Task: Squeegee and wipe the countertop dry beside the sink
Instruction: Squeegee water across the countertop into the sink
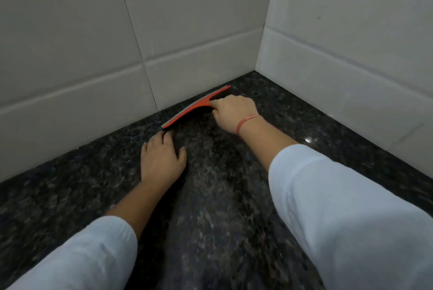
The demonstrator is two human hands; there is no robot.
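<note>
An orange squeegee [194,106] with a grey blade edge lies along the back of the dark speckled countertop [222,207], close to the tiled wall. My right hand [233,111] grips its handle, fingers curled round it; a red band circles that wrist. My left hand [161,158] rests flat on the countertop just in front of the squeegee's left end, fingers spread and straight, holding nothing. Both arms wear light blue sleeves.
White tiled walls [93,43] meet in a corner [260,64] at the back right and close off the countertop on two sides. A bright glint [308,140] shines on the stone to the right. No sink is in view.
</note>
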